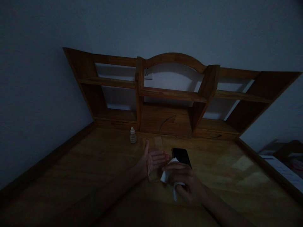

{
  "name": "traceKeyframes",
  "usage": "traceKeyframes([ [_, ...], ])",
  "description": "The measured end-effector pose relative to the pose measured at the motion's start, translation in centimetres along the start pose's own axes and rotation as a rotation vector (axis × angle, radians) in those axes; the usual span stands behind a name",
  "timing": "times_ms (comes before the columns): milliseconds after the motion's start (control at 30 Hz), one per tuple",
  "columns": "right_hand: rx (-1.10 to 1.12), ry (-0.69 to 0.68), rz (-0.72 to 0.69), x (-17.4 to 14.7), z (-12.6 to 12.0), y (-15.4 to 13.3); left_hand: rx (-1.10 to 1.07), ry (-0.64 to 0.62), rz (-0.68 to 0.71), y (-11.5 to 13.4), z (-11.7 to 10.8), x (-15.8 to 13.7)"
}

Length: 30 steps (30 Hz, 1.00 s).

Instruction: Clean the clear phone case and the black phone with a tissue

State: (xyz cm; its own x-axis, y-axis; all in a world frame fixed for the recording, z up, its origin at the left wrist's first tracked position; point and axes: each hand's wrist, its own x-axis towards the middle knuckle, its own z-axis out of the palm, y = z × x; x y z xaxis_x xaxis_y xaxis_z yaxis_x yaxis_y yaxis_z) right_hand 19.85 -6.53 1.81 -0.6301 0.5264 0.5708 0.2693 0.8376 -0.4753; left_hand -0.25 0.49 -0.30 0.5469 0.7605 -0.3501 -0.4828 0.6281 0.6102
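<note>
Left hand (153,160): spread, fingers extended to the right, thumb pointing up and apart from the fingers. In front of the fingers: a clear case (153,175), transparent, rounded at the lower corners, above the tabletop (99,176); upper limit hard to make out. Right hand (187,180): clamped on a white tissue (166,175), one part projecting toward the clear case, another hanging below the fingers. Contact between tissue and case: impossible to confirm in the dim light. Spacing of hands: near, but apart from each other. Just beyond the right hand: a black phone (181,155), flat, lower end partly hidden. Beyond the left hand, farther left: a small bottle (133,138), upright, white-topped, near the wooden shelf unit (172,93). Behind the central opening of the unit: a wall socket (148,75).
</note>
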Motion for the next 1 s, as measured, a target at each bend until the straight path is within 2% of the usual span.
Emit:
traceKeyframes([
  [200,0.025,0.004,0.013,-0.2,0.1,0.4,0.036,-0.036,0.025,0.4,-0.6,0.0],
  [333,0.017,-0.029,0.077,-0.1,0.0,1.1,0.079,-0.050,-0.001,-0.2,-1.1,0.3],
  [467,-0.106,-0.080,0.078,0.2,-0.1,1.6,0.138,-0.075,0.002,-0.7,-1.1,0.4],
  [600,-0.274,-0.102,0.017,0.2,-0.1,1.8,0.103,-0.109,-0.019,-0.8,-1.1,0.5],
  [767,-0.467,-0.096,-0.052,0.0,0.4,2.7,0.140,-0.082,0.001,-0.8,-1.1,0.6],
  [1000,-0.597,-0.036,-0.036,-0.3,0.4,3.9,0.297,-0.152,-0.007,-0.5,-0.2,-0.5],
])
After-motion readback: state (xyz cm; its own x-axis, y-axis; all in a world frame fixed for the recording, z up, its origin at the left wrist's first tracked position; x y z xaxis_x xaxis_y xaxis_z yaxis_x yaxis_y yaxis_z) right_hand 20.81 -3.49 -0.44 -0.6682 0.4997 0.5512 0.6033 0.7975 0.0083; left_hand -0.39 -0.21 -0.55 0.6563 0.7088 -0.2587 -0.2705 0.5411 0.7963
